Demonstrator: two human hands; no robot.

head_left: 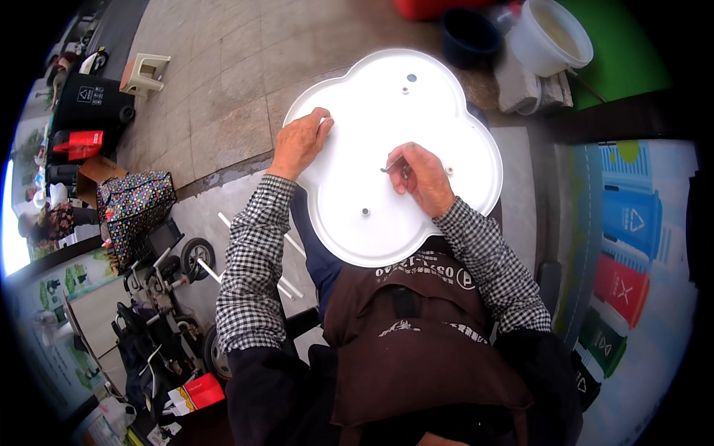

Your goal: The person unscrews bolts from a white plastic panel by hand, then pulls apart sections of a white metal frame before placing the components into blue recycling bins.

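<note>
Across my lap lies a white, lobed, flower-shaped panel point(372, 149) with a raised rim. Small round metal fittings show on it, one near the far lobe point(405, 91) and one in the near lobe point(365, 212). My left hand point(299, 143) rests on the left lobe, thumb and forefinger closed together at the surface; whatever is between them is hidden. Over the middle of the panel, my right hand point(422, 177) pinches a small, thin metal piece point(390, 165) whose exact kind is unclear.
White tubes point(294, 244) lie left of my lap. Beyond them are a wheeled cart point(160, 275) and a patterned bag point(137, 204). A small stool point(145, 74) stands far left. A white bucket point(532, 44) and dark bucket point(468, 44) are at the far right. A printed panel point(625, 282) borders the right.
</note>
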